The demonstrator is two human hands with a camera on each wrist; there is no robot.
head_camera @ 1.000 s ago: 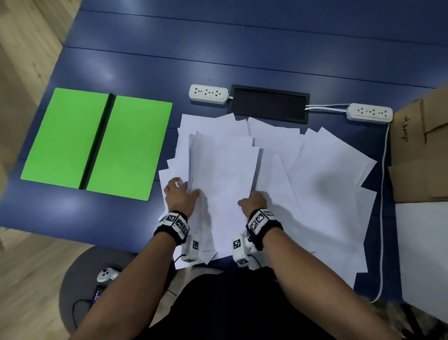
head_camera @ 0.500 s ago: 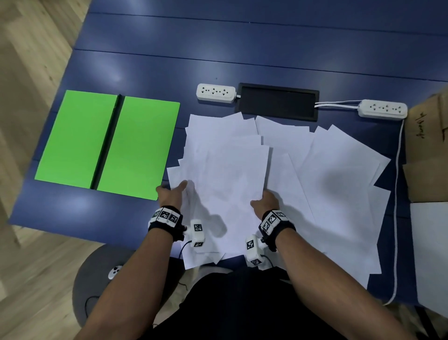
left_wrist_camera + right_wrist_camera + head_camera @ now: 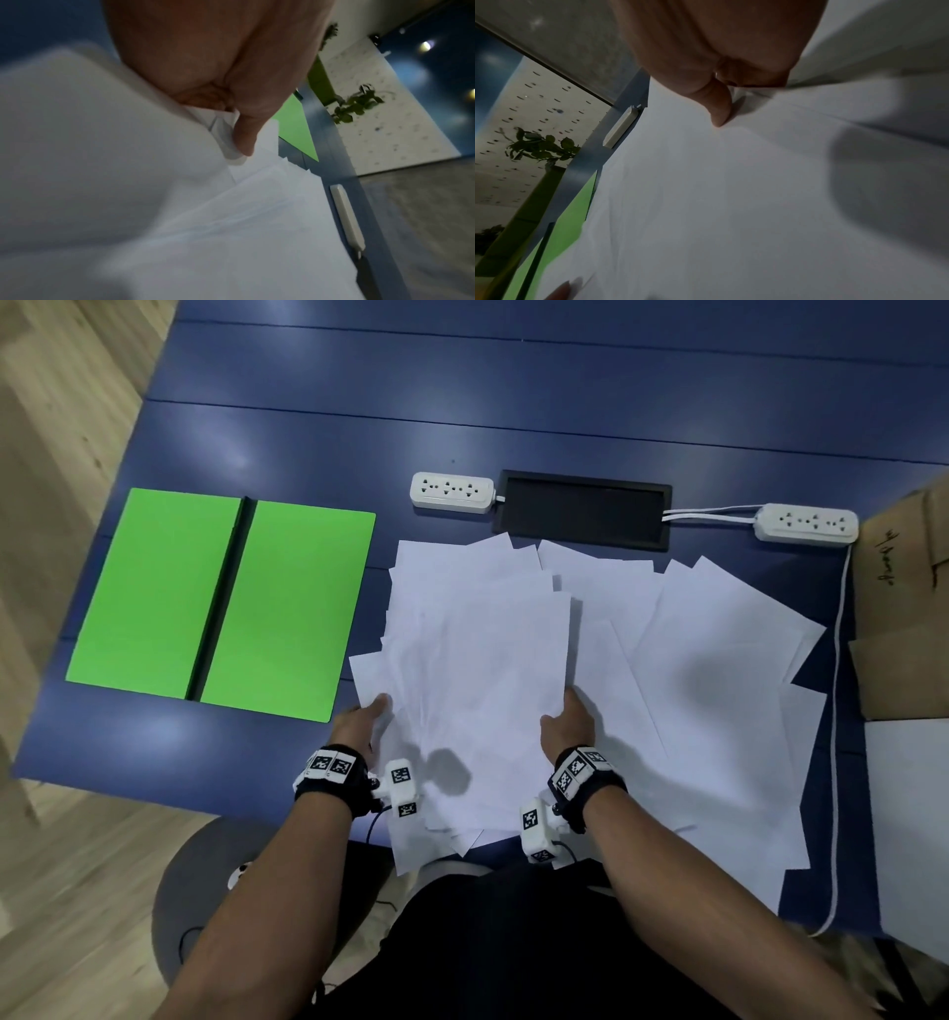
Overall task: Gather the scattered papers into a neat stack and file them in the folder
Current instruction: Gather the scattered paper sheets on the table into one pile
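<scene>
A loose bundle of white papers (image 3: pixel 482 670) lies between my two hands near the table's front edge. My left hand (image 3: pixel 367 719) pinches its left edge, thumb on top and fingers under the sheets (image 3: pixel 223 130). My right hand (image 3: pixel 567 719) grips the right edge, its thumb (image 3: pixel 721 105) pressed on the top sheet. More scattered papers (image 3: pixel 708 701) spread to the right on the blue table (image 3: pixel 513 403). The green folder (image 3: pixel 226 603) lies open and flat at the left, a dark spine down its middle.
Two white power strips (image 3: pixel 452 492) (image 3: pixel 806 523) flank a black recessed panel (image 3: pixel 583 508) behind the papers; a white cable (image 3: pixel 837 711) runs down the right. Cardboard boxes (image 3: pixel 904 608) stand at the right edge. A grey stool (image 3: pixel 205 880) sits below the table's front edge.
My left hand has turned from lying on top of the sheets to gripping their left edge. The bundle between my hands has shifted slightly and flattened.
</scene>
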